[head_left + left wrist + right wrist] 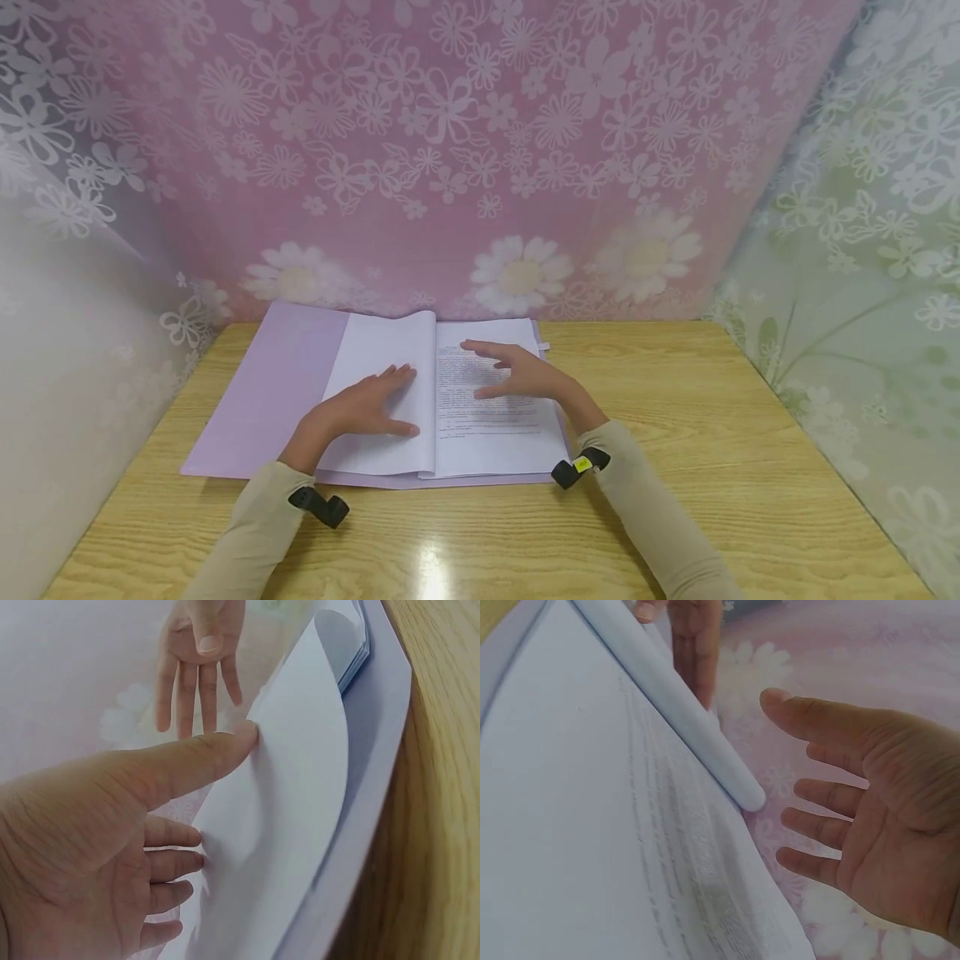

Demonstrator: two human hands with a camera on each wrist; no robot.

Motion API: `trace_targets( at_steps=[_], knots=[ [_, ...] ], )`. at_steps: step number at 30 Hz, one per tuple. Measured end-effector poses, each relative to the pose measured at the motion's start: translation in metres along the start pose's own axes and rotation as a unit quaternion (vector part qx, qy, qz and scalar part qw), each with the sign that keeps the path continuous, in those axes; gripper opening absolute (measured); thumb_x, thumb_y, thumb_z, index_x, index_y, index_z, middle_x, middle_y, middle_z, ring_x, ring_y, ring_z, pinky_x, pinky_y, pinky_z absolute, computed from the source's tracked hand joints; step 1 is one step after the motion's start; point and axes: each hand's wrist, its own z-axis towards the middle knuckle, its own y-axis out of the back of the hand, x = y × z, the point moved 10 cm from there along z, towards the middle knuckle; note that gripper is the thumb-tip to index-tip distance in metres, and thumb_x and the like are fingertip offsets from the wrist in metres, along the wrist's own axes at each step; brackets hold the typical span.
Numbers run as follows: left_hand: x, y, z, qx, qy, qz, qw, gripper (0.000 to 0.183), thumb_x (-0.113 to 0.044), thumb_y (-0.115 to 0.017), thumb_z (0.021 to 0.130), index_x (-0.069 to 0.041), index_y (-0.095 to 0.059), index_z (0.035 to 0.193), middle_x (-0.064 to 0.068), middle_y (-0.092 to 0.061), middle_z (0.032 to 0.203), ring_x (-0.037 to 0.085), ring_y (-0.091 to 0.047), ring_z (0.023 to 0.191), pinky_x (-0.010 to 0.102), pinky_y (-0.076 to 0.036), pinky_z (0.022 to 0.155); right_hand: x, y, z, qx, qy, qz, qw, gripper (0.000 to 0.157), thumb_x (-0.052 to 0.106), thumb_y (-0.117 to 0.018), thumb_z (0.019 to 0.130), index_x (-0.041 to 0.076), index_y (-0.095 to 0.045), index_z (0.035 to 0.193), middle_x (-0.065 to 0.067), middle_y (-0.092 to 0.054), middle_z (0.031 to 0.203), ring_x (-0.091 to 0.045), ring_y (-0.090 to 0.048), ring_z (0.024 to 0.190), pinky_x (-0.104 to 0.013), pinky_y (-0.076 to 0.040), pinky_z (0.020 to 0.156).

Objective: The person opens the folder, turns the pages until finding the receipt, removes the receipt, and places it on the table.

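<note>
A lilac folder lies spread on the table, with a stack of paper sheets inside. On its left half, turned sheets show a blank side and bulge up in a curl along the middle. The printed page on the right carries lines of small text. My left hand rests on the blank sheet, fingers extended and thumb spread toward the fold; in the left wrist view its fingertips touch the paper. Over the printed page hovers my right hand, fingers apart, holding nothing.
The folder rests on a wood-grain table, near its back edge. Behind stands a pink flowered curtain, with pale flowered cloth at the right side. A small white tab sticks out at the folder's right edge.
</note>
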Motion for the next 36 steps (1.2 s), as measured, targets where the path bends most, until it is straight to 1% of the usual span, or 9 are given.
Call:
trace_targets(
  at_steps=[4,7,10,14,17,21,23,30,36],
  knots=[
    [0.005,-0.002,0.000,0.006,0.011,0.000,0.9999,0.109,-0.054,-0.082,0.081,-0.006,-0.026,0.162,0.020,-0.020,0.169,0.041,-0.017,0.157,0.059,-0.021,0.126,-0.009,0.019,-0.005,-0.035,-0.017,-0.013,0.999,0.083,0.033,-0.080,0.089,0.022,-0.037,0.160,-0.002,-0.036,0.166,-0.032,-0.033,0.153,-0.058,-0.034,0.120],
    [0.010,-0.004,0.001,0.010,0.018,0.001,0.9998,0.113,-0.053,-0.084,0.079,-0.007,-0.025,0.162,0.020,-0.019,0.169,0.042,-0.018,0.156,0.058,-0.022,0.125,-0.019,0.034,-0.011,-0.061,-0.044,-0.014,0.997,0.083,0.035,-0.080,0.088,0.027,-0.037,0.159,-0.003,-0.035,0.166,-0.033,-0.032,0.154,-0.059,-0.034,0.120],
    [0.013,-0.006,0.002,0.015,0.020,-0.001,0.9997,0.115,-0.051,-0.086,0.077,-0.006,-0.024,0.162,0.021,-0.020,0.169,0.043,-0.019,0.156,0.058,-0.022,0.125,-0.030,0.049,-0.018,-0.086,-0.065,-0.012,0.994,0.084,0.035,-0.080,0.088,0.027,-0.037,0.160,-0.004,-0.034,0.166,-0.035,-0.032,0.153,-0.060,-0.033,0.120],
    [0.016,-0.009,0.002,0.017,0.020,-0.001,0.9997,0.116,-0.048,-0.089,0.075,-0.005,-0.025,0.162,0.019,-0.022,0.169,0.042,-0.020,0.156,0.057,-0.021,0.126,-0.042,0.065,-0.024,-0.113,-0.067,-0.016,0.991,0.081,0.030,-0.080,0.090,0.023,-0.039,0.159,-0.007,-0.036,0.165,-0.037,-0.032,0.153,-0.061,-0.033,0.120],
    [0.016,-0.010,0.002,0.020,0.019,0.000,0.9996,0.116,-0.046,-0.090,0.075,-0.004,-0.025,0.162,0.019,-0.023,0.169,0.043,-0.020,0.156,0.057,-0.021,0.126,-0.052,0.072,-0.027,-0.127,-0.073,-0.017,0.989,0.079,0.029,-0.080,0.089,0.023,-0.041,0.158,-0.008,-0.037,0.165,-0.037,-0.033,0.152,-0.062,-0.033,0.119],
    [0.014,-0.010,0.001,0.024,0.020,-0.003,0.9995,0.116,-0.044,-0.090,0.075,-0.003,-0.025,0.161,0.020,-0.022,0.168,0.043,-0.020,0.156,0.057,-0.021,0.126,-0.064,0.077,-0.031,-0.137,-0.098,-0.016,0.986,0.081,0.032,-0.081,0.088,0.023,-0.041,0.158,-0.007,-0.036,0.165,-0.037,-0.033,0.152,-0.063,-0.032,0.119],
    [0.013,-0.009,0.001,0.025,0.020,-0.002,0.9995,0.116,-0.044,-0.090,0.075,-0.002,-0.025,0.161,0.020,-0.022,0.168,0.042,-0.020,0.156,0.056,-0.022,0.126,-0.067,0.077,-0.032,-0.140,-0.103,-0.016,0.985,0.082,0.032,-0.081,0.088,0.019,-0.040,0.158,-0.009,-0.036,0.165,-0.039,-0.033,0.152,-0.064,-0.031,0.119],
    [0.012,-0.009,0.002,0.025,0.018,0.002,0.9995,0.117,-0.045,-0.090,0.074,-0.002,-0.025,0.161,0.020,-0.023,0.168,0.042,-0.021,0.156,0.056,-0.022,0.126,-0.078,0.074,-0.030,-0.140,-0.105,0.004,0.985,0.085,0.027,-0.083,0.086,0.009,-0.040,0.157,-0.016,-0.033,0.166,-0.040,-0.025,0.155,-0.067,-0.026,0.121],
    [0.012,-0.011,0.001,0.028,0.022,-0.006,0.9993,0.117,-0.045,-0.090,0.074,-0.003,-0.024,0.162,0.020,-0.022,0.168,0.042,-0.020,0.156,0.056,-0.021,0.126,-0.092,0.070,-0.031,-0.129,-0.120,0.018,0.984,0.088,0.026,-0.082,0.088,0.008,-0.034,0.159,-0.018,-0.026,0.168,-0.042,-0.022,0.155,-0.062,-0.028,0.121]
  ],
)
